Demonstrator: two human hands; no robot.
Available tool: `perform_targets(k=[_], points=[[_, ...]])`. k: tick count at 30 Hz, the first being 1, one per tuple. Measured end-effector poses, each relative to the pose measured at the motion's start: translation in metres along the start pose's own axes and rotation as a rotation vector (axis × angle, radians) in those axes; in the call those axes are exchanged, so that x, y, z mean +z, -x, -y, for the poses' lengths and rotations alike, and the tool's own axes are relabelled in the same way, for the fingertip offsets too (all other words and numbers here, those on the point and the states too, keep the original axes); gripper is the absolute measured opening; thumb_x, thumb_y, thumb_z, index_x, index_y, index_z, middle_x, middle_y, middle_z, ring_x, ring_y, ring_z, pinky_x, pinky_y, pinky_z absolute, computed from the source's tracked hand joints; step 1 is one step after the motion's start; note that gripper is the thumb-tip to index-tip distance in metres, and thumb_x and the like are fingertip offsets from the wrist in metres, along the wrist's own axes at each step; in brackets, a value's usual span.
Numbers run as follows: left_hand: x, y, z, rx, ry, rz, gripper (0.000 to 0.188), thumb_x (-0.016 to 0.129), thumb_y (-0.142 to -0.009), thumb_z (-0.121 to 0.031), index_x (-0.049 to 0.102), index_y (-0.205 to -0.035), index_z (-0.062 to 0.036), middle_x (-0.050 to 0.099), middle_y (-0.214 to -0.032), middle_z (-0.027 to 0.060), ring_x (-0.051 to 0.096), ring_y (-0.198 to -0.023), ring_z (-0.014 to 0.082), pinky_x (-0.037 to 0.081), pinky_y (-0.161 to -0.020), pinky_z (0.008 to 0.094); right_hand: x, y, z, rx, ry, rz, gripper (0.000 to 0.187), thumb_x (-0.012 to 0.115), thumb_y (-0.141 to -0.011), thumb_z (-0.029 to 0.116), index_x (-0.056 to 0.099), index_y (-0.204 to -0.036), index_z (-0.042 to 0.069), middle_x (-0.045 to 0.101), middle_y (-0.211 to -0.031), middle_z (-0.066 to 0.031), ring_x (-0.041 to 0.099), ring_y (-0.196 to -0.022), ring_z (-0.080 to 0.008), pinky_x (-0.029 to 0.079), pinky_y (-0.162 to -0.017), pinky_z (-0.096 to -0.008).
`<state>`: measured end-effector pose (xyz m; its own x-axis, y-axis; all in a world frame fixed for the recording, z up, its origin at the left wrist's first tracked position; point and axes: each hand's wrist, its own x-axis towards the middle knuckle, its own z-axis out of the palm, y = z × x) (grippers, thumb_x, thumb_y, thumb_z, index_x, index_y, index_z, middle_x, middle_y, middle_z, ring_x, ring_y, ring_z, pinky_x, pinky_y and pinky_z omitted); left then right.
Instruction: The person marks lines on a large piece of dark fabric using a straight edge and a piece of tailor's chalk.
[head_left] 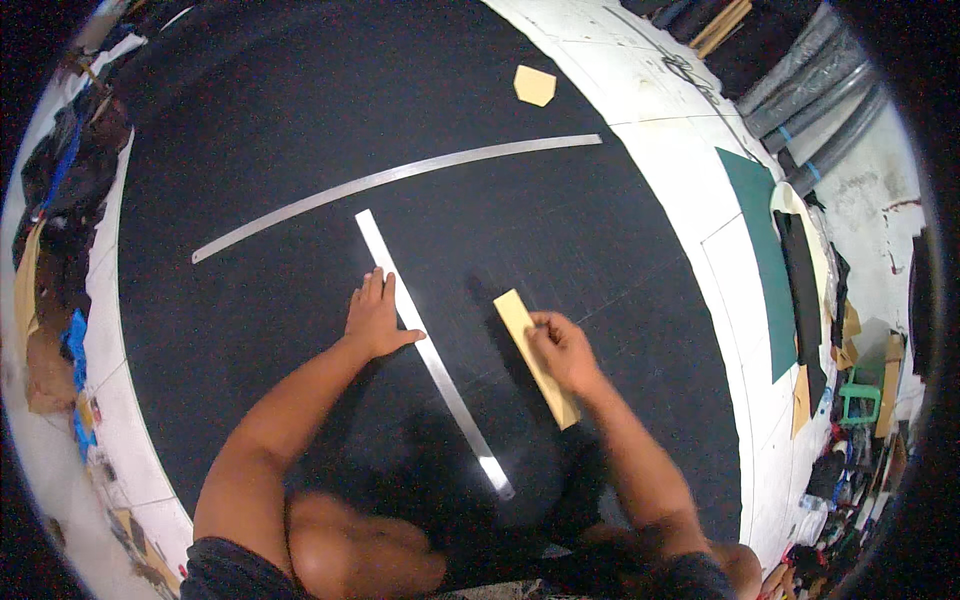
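Black fabric [640,290] spreads wide beneath both hands. My left hand [374,320] rests on it with fingers apart, thumb and fingertips touching a straight metal ruler [446,382] that slants from upper left down toward my body. To the right of that ruler, my right hand [564,352] grips a narrow tan strip, perhaps card [549,385], at its right edge between thumb and fingers. The strip is tilted much like the ruler and casts a shadow on its left side; whether it touches the fabric I cannot tell.
Beyond my hands a second metal ruler [400,173] lies crosswise. A small five-sided tan piece [535,86] sits farther off. White tiled floor [690,190] borders the fabric. At the right are grey wrapped rolls [820,110], a green sheet [765,280] and a green stool [860,398].
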<state>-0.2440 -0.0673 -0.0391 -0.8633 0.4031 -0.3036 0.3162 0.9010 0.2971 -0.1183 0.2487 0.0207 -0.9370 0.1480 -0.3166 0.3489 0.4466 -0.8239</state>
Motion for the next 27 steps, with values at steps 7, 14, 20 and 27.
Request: perform_targets(k=[7,14,20,27], points=[[-0.010,0.007,0.010,0.004,-0.056,0.047,0.133,0.085,-0.065,-0.067,0.023,-0.159,0.0021,0.020,-0.165,0.0264,0.019,-0.154,0.0446,0.025,-0.121,0.0588,0.105,0.040,-0.029,0.192,-0.270,-0.127,0.032,0.066,-0.099,0.019,0.066,-0.124,-0.002,0.064,-0.087,0.0020,0.056,-0.078,-0.0070,0.047,-0.073,-0.0250],[-0.011,0.005,0.004,0.050,-0.085,0.050,0.144,0.087,-0.057,-0.072,0.020,-0.158,0.0052,0.020,-0.165,0.0264,0.019,-0.154,0.0453,0.024,-0.121,0.0587,0.115,-0.005,-0.006,0.084,-0.068,-0.150,0.035,0.067,-0.098,0.023,0.066,-0.125,0.002,0.073,-0.093,-0.0124,0.069,-0.080,-0.0208,0.055,-0.077,-0.0348],[-0.009,0.003,0.001,0.062,-0.085,0.054,0.150,0.087,-0.051,-0.074,0.019,-0.158,0.0071,0.019,-0.165,0.0279,0.019,-0.153,0.0481,0.023,-0.121,0.0603,0.123,-0.051,0.019,0.001,0.065,-0.118,0.036,0.068,-0.095,0.024,0.067,-0.124,0.004,0.072,-0.088,-0.0151,0.070,-0.077,-0.0262,0.054,-0.073,-0.0380],[-0.014,0.002,-0.012,0.020,-0.128,0.113,0.151,0.084,-0.055,-0.077,0.015,-0.159,0.0070,0.016,-0.167,0.0260,0.016,-0.153,0.0502,0.022,-0.119,0.0647,0.139,-0.078,0.021,-0.041,0.174,-0.113,0.036,0.068,-0.095,0.026,0.069,-0.125,0.006,0.072,-0.089,-0.0152,0.070,-0.081,-0.0271,0.054,-0.077,-0.0387]])
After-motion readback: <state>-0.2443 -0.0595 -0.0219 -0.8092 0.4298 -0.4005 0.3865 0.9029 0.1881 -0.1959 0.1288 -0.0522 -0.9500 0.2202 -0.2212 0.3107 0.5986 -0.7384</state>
